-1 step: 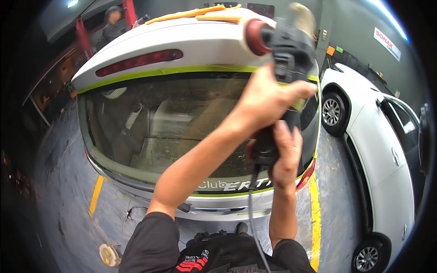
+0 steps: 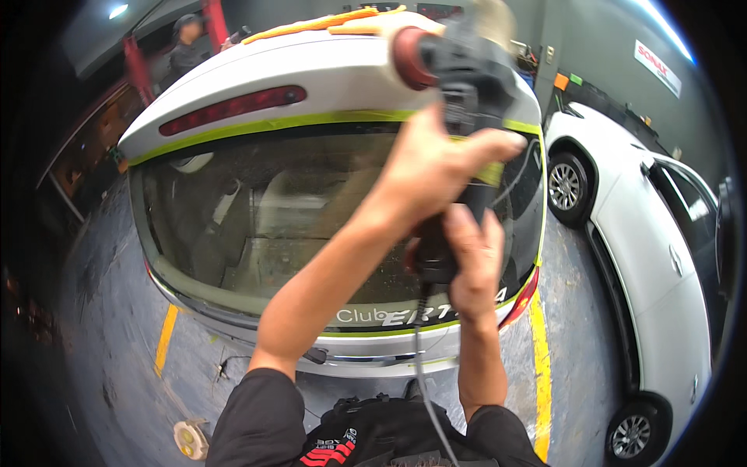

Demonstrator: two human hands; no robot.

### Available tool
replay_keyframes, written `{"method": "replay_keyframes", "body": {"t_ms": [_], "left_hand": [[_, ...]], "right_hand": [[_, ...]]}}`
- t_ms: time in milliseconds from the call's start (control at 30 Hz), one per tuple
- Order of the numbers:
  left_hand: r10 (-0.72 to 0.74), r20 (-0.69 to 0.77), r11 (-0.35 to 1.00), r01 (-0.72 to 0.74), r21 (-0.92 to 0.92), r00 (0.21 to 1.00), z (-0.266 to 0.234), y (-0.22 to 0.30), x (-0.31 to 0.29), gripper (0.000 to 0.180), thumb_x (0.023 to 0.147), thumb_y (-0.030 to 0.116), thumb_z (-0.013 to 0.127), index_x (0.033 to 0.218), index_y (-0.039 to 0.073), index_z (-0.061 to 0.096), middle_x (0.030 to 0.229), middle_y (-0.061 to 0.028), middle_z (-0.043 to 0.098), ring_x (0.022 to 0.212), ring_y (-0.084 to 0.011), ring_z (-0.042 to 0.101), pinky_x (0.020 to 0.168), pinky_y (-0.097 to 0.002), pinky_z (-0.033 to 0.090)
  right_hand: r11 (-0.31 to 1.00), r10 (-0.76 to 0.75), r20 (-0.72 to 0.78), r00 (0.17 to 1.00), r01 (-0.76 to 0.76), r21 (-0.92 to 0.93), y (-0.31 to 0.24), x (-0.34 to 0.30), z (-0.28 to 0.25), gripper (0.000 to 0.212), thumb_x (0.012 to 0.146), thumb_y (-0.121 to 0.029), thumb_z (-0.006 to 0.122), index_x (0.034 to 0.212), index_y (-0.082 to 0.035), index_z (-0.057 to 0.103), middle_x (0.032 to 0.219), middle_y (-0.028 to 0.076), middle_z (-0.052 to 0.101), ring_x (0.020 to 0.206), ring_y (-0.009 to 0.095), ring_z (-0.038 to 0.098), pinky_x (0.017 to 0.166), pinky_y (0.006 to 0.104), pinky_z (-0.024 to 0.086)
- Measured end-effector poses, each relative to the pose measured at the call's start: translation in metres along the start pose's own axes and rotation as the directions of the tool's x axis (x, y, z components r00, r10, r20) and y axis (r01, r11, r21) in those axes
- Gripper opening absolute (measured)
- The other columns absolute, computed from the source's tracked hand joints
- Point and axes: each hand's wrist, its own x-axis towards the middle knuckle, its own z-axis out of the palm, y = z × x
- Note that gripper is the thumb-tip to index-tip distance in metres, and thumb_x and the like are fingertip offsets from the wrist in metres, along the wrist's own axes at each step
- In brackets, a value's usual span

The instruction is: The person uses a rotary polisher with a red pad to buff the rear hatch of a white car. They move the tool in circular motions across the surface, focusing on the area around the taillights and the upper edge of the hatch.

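Both hands grip a black power polisher (image 2: 476,87) with a red backing plate (image 2: 412,58), raised over the right part of a white car's rear end. My left hand (image 2: 436,159) wraps the body just below its head, thumb stretched along it. Lower down, my right hand (image 2: 473,268) closes round the rear handle, where a grey cord (image 2: 420,366) hangs off. The blurred pad faces left; whether it touches the paint I cannot tell. Yellow-green masking tape (image 2: 311,121) borders the rear window (image 2: 311,202). Above it is a red brake light (image 2: 233,110).
Orange cloths (image 2: 366,26) lie on the roof. Another white car (image 2: 650,226) is parked at the right. A person in dark clothes (image 2: 187,48) stands at the far left near a red post (image 2: 136,70). A round pale object (image 2: 189,440) sits on the floor.
The polisher and both my hands have shifted a little to the left. The grip stays the same. The whole view has also moved slightly.
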Motion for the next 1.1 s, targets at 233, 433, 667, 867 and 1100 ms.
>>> {"method": "replay_keyframes", "body": {"t_ms": [233, 433, 667, 867, 1100], "left_hand": [[0.063, -0.316, 0.969, -0.133, -0.207, 0.947, -0.076, 0.015, -0.048, 0.038, 0.097, 0.028, 0.075, 0.118, -0.004, 0.070, 0.098, -0.0133, 0.073, 0.079, -0.0209, 0.075, 0.072, -0.0336, 0.063], [0.077, -0.267, 0.987, -0.112, -0.117, 0.961, -0.022, 0.010, -0.027, 0.034, 0.098, 0.029, 0.079, 0.113, -0.001, 0.070, 0.092, -0.0092, 0.071, 0.077, -0.0198, 0.076, 0.069, -0.0318, 0.062], [0.019, 0.030, 1.000, -0.019, 0.000, 0.999, 0.084, -0.031, 0.057, 0.037, 0.090, 0.033, 0.086, 0.105, 0.002, 0.073, 0.091, -0.0054, 0.071, 0.078, -0.0160, 0.071, 0.071, -0.0320, 0.059], [0.050, 0.031, 0.997, -0.048, -0.059, 0.998, 0.132, -0.053, 0.085, 0.031, 0.082, 0.026, 0.082, 0.079, -0.003, 0.072, 0.074, -0.0080, 0.072, 0.066, -0.0151, 0.067, 0.067, -0.0358, 0.056], [0.098, 0.057, 0.990, -0.091, -0.109, 0.994, 0.102, -0.034, 0.069, 0.030, 0.091, 0.028, 0.085, 0.106, 0.004, 0.075, 0.096, -0.0019, 0.073, 0.083, -0.0104, 0.067, 0.078, -0.0300, 0.056]], "right_hand": [[0.993, 0.066, 0.288, 0.955, -0.034, -0.114, 0.015, 0.020, 0.052, 0.067, 0.098, -0.031, 0.082, 0.144, 0.008, 0.053, 0.108, 0.016, 0.076, 0.099, 0.023, 0.075, 0.091, 0.0379, 0.059], [0.998, -0.004, 0.200, 0.980, 0.015, -0.056, -0.002, 0.020, 0.008, 0.061, 0.099, -0.030, 0.081, 0.142, 0.006, 0.057, 0.105, 0.010, 0.072, 0.092, 0.015, 0.070, 0.083, 0.0319, 0.058], [0.996, 0.085, -0.107, 0.991, -0.083, 0.018, -0.049, 0.016, -0.085, 0.044, 0.109, -0.043, 0.066, 0.116, 0.001, 0.067, 0.086, 0.010, 0.072, 0.061, 0.018, 0.070, 0.053, 0.0292, 0.058], [0.993, 0.112, -0.243, 0.964, -0.098, 0.068, -0.061, 0.023, -0.124, 0.054, 0.111, -0.052, 0.055, 0.112, 0.000, 0.070, 0.081, 0.015, 0.074, 0.053, 0.024, 0.069, 0.043, 0.0332, 0.054], [0.995, 0.084, -0.111, 0.990, -0.090, -0.046, -0.068, 0.024, -0.098, 0.047, 0.111, -0.044, 0.062, 0.118, 0.003, 0.066, 0.088, 0.013, 0.073, 0.057, 0.017, 0.069, 0.050, 0.0273, 0.057]]}}
